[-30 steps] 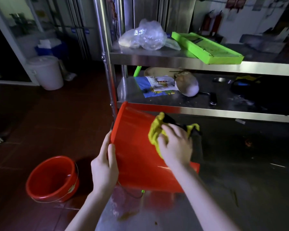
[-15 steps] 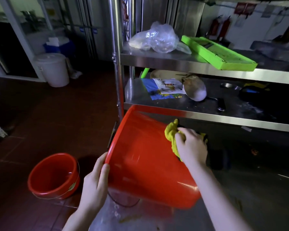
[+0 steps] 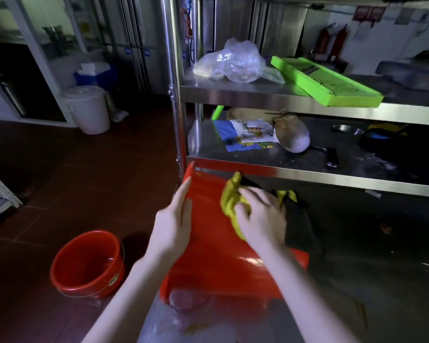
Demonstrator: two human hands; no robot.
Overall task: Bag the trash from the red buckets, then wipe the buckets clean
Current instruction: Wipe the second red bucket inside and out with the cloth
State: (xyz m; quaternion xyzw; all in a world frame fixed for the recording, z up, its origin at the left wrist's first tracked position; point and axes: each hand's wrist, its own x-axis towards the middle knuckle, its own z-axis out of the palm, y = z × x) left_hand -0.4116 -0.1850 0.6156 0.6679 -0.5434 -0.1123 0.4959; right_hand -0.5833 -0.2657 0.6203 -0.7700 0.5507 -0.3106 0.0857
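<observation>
The larger red bucket (image 3: 216, 246) is seen tipped on its side on the steel desk (image 3: 357, 305), just below the front edge of the lower shelf (image 3: 307, 174), with its outer wall turned upward; a bunched yellow cloth (image 3: 229, 201) is pressed against that wall by the right hand (image 3: 260, 216), whose grip is closed around the cloth, though motion blur hides the fingers' exact lie; the left hand (image 3: 174, 221) is laid flat along the bucket's near side, fingers straight, nothing being grasped; the wiping step is judged to be under way on this bucket. The bucket is judged light and stiff but thin-walled, glossy and probably slick, so it would best be steadied at the rolled rim rather than on the smooth wall; the cloth is soft and can be gathered anywhere. A smaller red bucket (image 3: 87, 263) stands upright on the dark tiled floor (image 3: 60, 181), left of the desk and well apart from the hands. Further out, a crumpled clear plastic bag (image 3: 233, 63) and a green tray (image 3: 325, 82) lie on the upper shelf, and a white lidded pail (image 3: 87, 107) stands by the far wall.
</observation>
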